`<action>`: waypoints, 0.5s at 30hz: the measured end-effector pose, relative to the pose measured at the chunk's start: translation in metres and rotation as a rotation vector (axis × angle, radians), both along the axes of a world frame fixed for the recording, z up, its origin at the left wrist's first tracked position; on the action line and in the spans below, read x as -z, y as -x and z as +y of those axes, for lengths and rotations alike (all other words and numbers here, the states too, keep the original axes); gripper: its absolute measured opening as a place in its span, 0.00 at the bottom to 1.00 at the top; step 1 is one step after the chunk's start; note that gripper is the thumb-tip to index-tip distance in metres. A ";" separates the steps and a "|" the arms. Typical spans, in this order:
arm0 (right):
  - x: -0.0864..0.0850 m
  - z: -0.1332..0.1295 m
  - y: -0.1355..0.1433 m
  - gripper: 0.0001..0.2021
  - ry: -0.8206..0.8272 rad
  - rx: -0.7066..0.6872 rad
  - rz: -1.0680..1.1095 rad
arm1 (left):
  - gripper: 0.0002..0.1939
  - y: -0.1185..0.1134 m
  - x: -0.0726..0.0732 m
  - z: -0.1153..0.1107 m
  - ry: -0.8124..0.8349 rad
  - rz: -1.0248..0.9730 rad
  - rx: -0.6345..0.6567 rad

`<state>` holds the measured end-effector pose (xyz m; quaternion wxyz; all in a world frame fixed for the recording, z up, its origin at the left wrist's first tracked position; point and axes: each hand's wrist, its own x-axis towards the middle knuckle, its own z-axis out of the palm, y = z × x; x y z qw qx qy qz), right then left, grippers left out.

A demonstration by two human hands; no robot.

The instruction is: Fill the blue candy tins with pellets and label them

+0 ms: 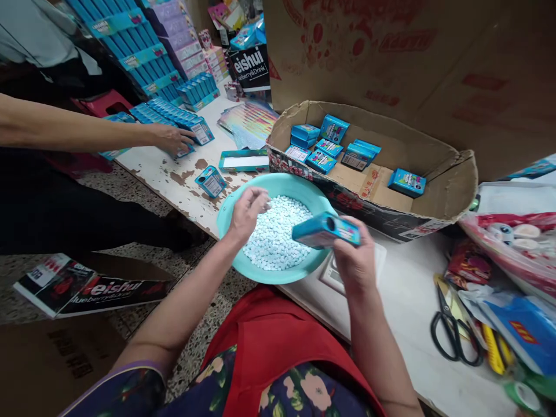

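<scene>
A turquoise basin [226,220] holds a heap of small white pellets [278,237]. Over its left part is my left hand [249,211], its fingers curled together; whatever they may hold is too small to name. My right hand [356,252] grips a blue box [319,230] with a dark round spot on its near side, tilted above the basin's right rim. Behind the basin stands an open carton [464,174] with several blue boxes [407,182] inside. Another blue box [211,182] lies on the table left of the basin, near a shallow blue tray [244,161].
Another person's hand [171,139] touches rows of blue boxes at the left. A white scale [334,277] sits under my right hand. Black scissors [454,333], a yellow cutter [494,349] and bags lie at the right. A tall carton [391,69] stands behind.
</scene>
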<state>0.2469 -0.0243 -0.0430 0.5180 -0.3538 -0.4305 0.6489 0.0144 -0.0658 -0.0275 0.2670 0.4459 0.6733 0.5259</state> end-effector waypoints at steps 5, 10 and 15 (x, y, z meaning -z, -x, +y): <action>0.004 0.008 -0.080 0.22 -0.159 0.365 -0.191 | 0.30 0.021 0.028 -0.019 0.741 0.823 0.574; 0.058 0.008 -0.102 0.23 -0.136 0.419 -0.459 | 0.44 -0.009 0.039 -0.023 0.936 0.892 0.738; 0.084 0.000 -0.097 0.26 -0.134 0.385 -0.508 | 0.38 -0.031 0.045 -0.024 0.840 0.587 0.790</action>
